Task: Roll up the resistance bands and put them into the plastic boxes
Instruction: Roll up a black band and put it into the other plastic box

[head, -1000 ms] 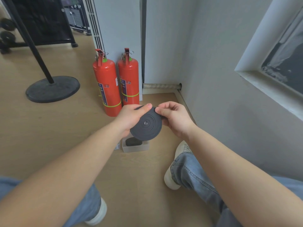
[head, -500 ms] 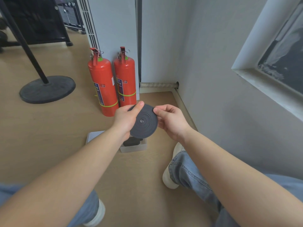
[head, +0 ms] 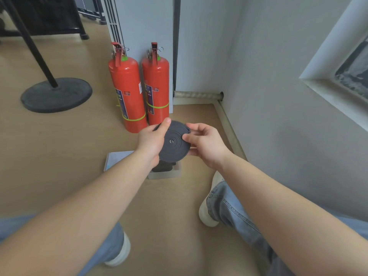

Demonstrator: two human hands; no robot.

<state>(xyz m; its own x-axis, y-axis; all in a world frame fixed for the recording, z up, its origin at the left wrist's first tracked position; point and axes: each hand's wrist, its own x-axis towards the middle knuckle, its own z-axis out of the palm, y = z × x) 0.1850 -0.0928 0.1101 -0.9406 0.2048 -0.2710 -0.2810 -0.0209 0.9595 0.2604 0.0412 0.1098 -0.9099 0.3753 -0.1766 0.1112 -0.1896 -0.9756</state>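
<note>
Over one box: one band; left hand, right hand gripping

- The left hand and the rolled band cover most of the plastic box; I can't identify the dark thing inside it.
- The left forearm hides part of the flat white panel.
- That hand's fingers behind the band are out of my sight.
- The extinguisher labels are too small to read.
- The black pole runs off the top edge.
</note>
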